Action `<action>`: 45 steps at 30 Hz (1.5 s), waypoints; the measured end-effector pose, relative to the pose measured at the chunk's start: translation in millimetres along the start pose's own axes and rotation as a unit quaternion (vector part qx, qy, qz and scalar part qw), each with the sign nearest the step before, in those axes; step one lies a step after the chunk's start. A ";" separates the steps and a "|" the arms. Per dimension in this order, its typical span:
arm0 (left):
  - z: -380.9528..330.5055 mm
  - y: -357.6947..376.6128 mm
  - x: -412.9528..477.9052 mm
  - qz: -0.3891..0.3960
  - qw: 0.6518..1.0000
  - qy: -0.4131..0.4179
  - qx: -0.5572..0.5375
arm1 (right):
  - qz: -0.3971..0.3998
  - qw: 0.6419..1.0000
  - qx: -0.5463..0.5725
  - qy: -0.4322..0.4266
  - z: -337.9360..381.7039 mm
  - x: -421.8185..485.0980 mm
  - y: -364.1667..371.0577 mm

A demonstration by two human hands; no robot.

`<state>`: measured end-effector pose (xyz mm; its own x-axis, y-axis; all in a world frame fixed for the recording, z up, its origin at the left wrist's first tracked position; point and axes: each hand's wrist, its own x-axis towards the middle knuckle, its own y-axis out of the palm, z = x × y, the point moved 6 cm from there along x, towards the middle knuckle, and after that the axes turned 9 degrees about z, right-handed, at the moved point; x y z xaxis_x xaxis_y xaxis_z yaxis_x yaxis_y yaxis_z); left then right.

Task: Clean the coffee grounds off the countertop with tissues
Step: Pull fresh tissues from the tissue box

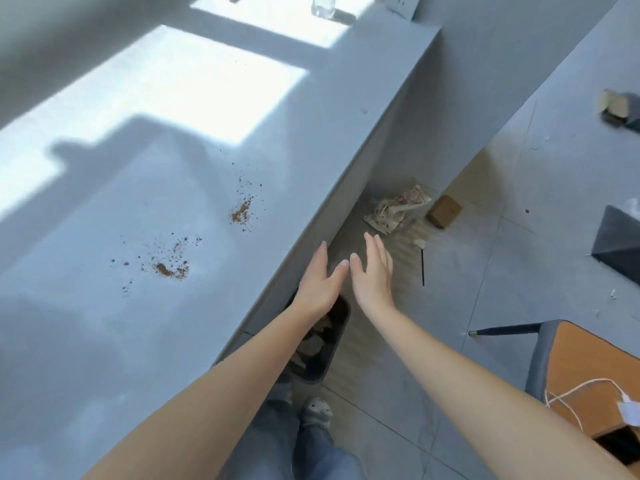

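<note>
both hands are held out past the front edge of the table (pixel 145 161), over the floor, flat and released, fingers stretched out and nothing in either one. the left hand (pixel 320 285) hangs just beside the table edge, above a dark bin (pixel 327 344) that stands on the floor against the table front; crumpled scraps show inside the bin. the right hand (pixel 372 271) is just beside the left, at its 3 o'clock, and the two thumbs come close together, whether touching cannot be told

the coffee grounds lie on the table in two brown patches, neither touched by a hand. the nearer patch (pixel 169 268) sits at about 9 o'clock from the left hand, well apart from it, with loose specks scattered around. the farther patch (pixel 242 211) lies at about 10 to 11 o'clock from the left hand, nearer the table edge

on the floor at 12 o'clock from the right hand lies a crumpled wrapper (pixel 394 207), with a small brown box (pixel 444 210) just beside it. a chair (pixel 585 368) with a white cable (pixel 588 393) on its seat stands at 4 o'clock
</note>
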<state>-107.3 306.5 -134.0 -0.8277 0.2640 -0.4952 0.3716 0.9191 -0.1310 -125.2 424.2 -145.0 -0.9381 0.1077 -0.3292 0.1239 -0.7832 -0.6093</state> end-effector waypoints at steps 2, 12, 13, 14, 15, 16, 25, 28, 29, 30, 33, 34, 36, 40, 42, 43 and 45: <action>-28.7 -14.9 -14.8 -0.037 0.998 0.048 0.027 | -0.003 0.998 -0.049 -0.046 27.1 -4.0 -17.9; -111.8 -116.6 -106.8 -0.236 0.934 0.125 0.239 | 0.005 0.944 -0.223 -0.242 154.1 -36.9 -43.6; -119.2 -125.2 -117.6 -0.255 0.926 0.131 0.247 | 0.010 0.938 -0.228 -0.259 168.6 -38.8 -43.2; -125.4 -133.4 -128.8 -0.272 0.918 0.136 0.253 | 0.015 0.933 -0.230 -0.276 183.1 -41.0 -41.7; -130.8 -141.3 -140.3 -0.286 0.913 0.140 0.254 | 0.017 0.927 -0.234 -0.293 198.3 -44.1 -39.3; -136.1 -149.6 -151.9 -0.297 0.910 0.142 0.251 | 0.017 0.920 -0.236 -0.312 213.9 -48.4 -36.1; -159.6 -209.3 -273.8 -0.429 0.842 0.182 0.273 | 0.087 0.857 -0.172 -0.477 322.1 -136.3 26.7; -149.4 -234.6 -320.4 -0.474 0.812 0.151 0.306 | 0.110 0.834 -0.164 -0.515 360.5 -166.8 52.1; -143.7 -242.8 -336.5 -0.486 0.803 0.137 0.315 | 0.114 0.828 -0.159 -0.525 372.8 -177.7 60.4; -137.4 -250.9 -353.0 -0.498 0.795 0.122 0.324 | 0.117 0.821 -0.154 -0.537 384.7 -189.2 69.0; -115.8 -272.2 -403.7 -0.532 0.767 0.083 0.350 | 0.132 0.794 -0.147 -0.575 416.0 -226.9 98.2; -107.5 -278.3 -419.9 -0.539 0.761 0.072 0.354 | 0.138 0.785 -0.143 -0.587 426.0 -239.8 108.9; -90.2 -292.0 -451.0 -0.550 0.754 0.046 0.356 | 0.151 0.775 -0.129 -0.600 444.0 -266.4 130.6; -51.4 -327.2 -511.0 -0.579 0.736 -0.021 0.351 | 0.173 0.739 -0.147 -0.634 464.7 -323.7 182.2; -29.6 -344.5 -537.3 -0.593 0.733 -0.035 0.331 | 0.179 0.706 -0.172 -0.664 471.4 -350.9 210.9; -18.3 -351.9 -549.1 -0.597 0.733 -0.039 0.324 | 0.185 0.691 -0.178 -0.675 475.3 -363.4 225.2; 4.9 -366.2 -570.4 -0.600 0.733 -0.050 0.316 | 0.194 0.667 -0.184 -0.695 484.3 -388.2 253.4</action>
<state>230.9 -182.0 192.3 -0.6943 -0.6762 0.2463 -0.4526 0.1442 -0.8800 113.7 -112.6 177.7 -0.1731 -0.9320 0.3185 0.2766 -0.3564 -0.8925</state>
